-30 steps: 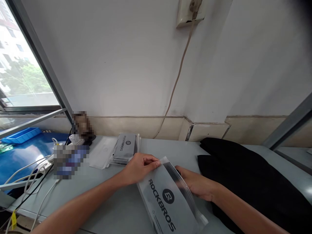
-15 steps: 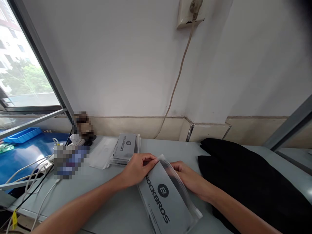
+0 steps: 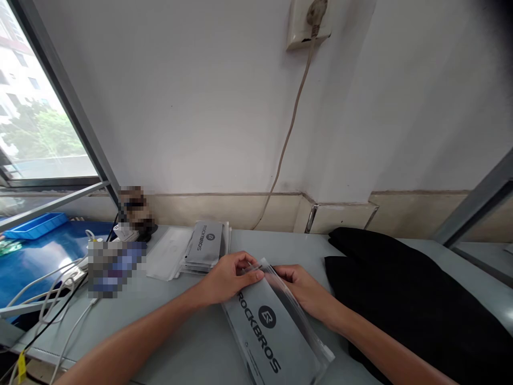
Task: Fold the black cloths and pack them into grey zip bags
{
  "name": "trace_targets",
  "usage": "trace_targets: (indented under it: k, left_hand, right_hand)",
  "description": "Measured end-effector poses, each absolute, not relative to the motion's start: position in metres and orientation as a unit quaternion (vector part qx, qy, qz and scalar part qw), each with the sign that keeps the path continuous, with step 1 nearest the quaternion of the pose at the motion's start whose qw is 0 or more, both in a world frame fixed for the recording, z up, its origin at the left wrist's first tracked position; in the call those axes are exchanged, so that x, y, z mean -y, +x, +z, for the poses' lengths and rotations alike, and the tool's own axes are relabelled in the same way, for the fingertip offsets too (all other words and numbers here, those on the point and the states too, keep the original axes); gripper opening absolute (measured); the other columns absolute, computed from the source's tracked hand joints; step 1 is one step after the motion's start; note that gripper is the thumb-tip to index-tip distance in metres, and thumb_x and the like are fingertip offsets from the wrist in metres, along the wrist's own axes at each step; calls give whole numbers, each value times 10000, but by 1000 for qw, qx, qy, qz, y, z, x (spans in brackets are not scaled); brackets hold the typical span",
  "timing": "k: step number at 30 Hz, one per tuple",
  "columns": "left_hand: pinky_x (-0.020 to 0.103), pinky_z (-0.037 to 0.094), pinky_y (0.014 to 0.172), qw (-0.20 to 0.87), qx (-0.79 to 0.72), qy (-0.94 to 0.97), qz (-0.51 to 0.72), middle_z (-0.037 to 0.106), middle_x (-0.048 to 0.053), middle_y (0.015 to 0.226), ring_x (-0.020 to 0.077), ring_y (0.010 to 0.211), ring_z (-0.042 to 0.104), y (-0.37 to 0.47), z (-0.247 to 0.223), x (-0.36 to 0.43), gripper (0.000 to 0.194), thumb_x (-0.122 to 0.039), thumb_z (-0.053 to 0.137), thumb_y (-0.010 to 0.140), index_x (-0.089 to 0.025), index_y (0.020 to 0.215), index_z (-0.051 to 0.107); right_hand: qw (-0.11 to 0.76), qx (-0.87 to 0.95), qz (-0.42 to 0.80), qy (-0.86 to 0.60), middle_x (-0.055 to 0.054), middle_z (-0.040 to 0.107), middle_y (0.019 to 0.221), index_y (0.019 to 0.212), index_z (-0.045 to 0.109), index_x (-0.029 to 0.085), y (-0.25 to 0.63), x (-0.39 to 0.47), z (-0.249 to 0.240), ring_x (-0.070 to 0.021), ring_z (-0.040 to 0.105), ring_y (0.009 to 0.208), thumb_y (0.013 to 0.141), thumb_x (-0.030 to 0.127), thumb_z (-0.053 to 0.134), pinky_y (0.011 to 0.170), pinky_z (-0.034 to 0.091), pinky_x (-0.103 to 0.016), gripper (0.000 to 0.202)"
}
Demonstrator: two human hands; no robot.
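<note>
A clear zip bag (image 3: 260,337) printed ROCKBROS, with something grey inside, lies slanted in front of me on the table. My left hand (image 3: 234,275) pinches its upper left corner between thumb and fingers. At the upper end of the zip edge, my right hand (image 3: 302,289) is closed on the bag, its fingertips partly hidden behind the clear plastic. A white zip slider sits at the lower right end of that edge. Beyond my left hand lies a stack of similar printed bags (image 3: 206,243), beside flat clear bags (image 3: 168,254).
Black cloth (image 3: 404,299) covers the right side of the grey table (image 3: 172,342). At left are white cables (image 3: 72,331), a power strip and a blurred-out item (image 3: 118,267). A blue tray (image 3: 36,224) stands further left. A cord (image 3: 294,112) hangs from a wall socket (image 3: 298,29).
My left thumb has slid slightly right along the bag's top corner. My right fingers have shifted a little at the zip edge. The bag stays in nearly the same place.
</note>
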State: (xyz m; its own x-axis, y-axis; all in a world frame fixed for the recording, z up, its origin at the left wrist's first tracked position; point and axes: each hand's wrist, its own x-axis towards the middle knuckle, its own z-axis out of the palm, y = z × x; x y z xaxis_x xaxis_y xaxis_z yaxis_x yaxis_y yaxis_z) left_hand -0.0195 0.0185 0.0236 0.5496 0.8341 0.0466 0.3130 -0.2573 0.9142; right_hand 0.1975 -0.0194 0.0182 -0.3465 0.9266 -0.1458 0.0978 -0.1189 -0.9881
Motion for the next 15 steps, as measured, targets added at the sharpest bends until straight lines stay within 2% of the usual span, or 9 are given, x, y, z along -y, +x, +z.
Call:
trace_targets:
  k: [3,5,8,11,15]
  left_hand:
    - [269,453,702,482,-404,720,294,707,48,937,187,843,634,-23,18,-26,431,-581,728,883,-187,1050,677]
    - [273,454,699,480,-421,700,320,712,54,920,193,841,644,-24,14,-32,442,-585,738,872,-180,1032,662]
    - [274,453,691,486,-425,681,344,713,51,888,191,819,651,-24,13,-36,443,-592,740,868,-179,1000,649]
    - [266,457,673,498,-419,677,346,705,49,867,178,786,643,-22,16,-34,438,-601,743,858,-177,898,641]
    - [249,442,628,515,-405,678,334,655,16,765,145,695,595,-22,22,-30,431,-586,761,847,-179,823,618]
  right_hand:
    - [379,550,578,-469,78,529,580,768,567,225,200,18,18,-110,429,519,755,633,825,510,306,-241,483]
    - [411,535,576,-461,98,524,601,829,532,248,202,16,19,-95,396,501,767,580,840,495,286,-225,458]
    - [425,565,573,-415,47,659,808,878,608,240,205,15,23,-114,525,600,795,523,836,560,403,-237,373]
    - [365,602,602,-377,-22,740,1064,1055,744,238,209,16,28,-179,667,812,837,517,798,705,512,-281,359]
    - [254,614,655,-359,-28,785,983,1307,719,256,216,18,31,-176,697,769,879,481,772,638,524,-253,487]
